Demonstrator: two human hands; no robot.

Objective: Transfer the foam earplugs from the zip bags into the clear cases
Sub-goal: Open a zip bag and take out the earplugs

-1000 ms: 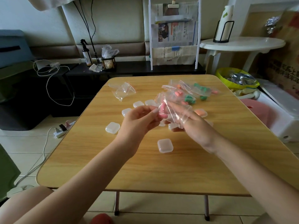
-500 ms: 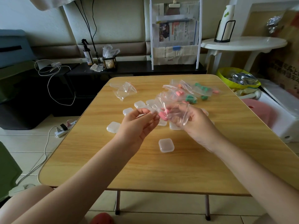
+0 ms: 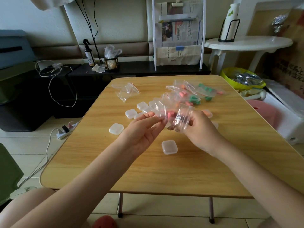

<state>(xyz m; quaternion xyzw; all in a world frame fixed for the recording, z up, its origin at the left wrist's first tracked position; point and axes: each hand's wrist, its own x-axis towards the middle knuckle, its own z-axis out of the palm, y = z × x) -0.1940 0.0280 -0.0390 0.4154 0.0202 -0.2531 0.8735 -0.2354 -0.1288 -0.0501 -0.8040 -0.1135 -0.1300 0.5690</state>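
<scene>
Above the middle of the wooden table (image 3: 164,175), both hands hold one clear zip bag (image 3: 181,118) with pink foam earplugs (image 3: 171,115) inside. My left hand (image 3: 144,129) pinches the bag's left edge between thumb and fingers. My right hand (image 3: 197,127) grips its right side, fingers curled round the plastic. A closed clear case (image 3: 169,146) lies on the table just below the hands. Several more clear cases (image 3: 142,106) sit behind them. Further back lie several zip bags with green earplugs (image 3: 195,99) and pink ones (image 3: 182,93).
Two empty zip bags (image 3: 126,91) lie at the far left of the table. Another clear case (image 3: 116,128) sits left of my left hand. A pink stool (image 3: 269,112) and a white box (image 3: 289,112) stand to the right, a power strip (image 3: 65,131) on the floor to the left.
Both hands have lifted the bag slightly and pulled its mouth apart. The right hand's fingers have curled further round the plastic.
</scene>
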